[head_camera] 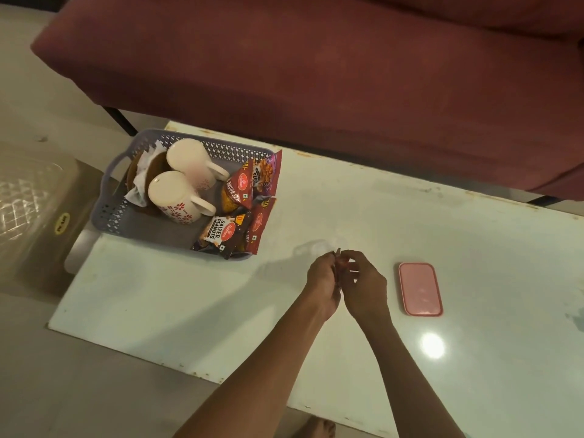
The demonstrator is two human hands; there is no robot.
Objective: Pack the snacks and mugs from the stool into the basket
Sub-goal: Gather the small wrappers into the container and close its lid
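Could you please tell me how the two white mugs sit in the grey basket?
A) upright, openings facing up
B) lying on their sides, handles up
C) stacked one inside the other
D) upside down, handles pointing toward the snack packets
D: both mugs show their flat bases on top in the basket, handles toward the snack packets.

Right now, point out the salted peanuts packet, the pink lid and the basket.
salted peanuts packet (219, 234), head view, printed front.
pink lid (420, 288), head view, flat top.
basket (111, 213), head view, near perforated wall.

A dark packet (219, 236) up and left of the hands reads "SALTED PEANUTS". Beyond it, a red packet (235, 192) reads "BHUJIA SEV". Other print is illegible.
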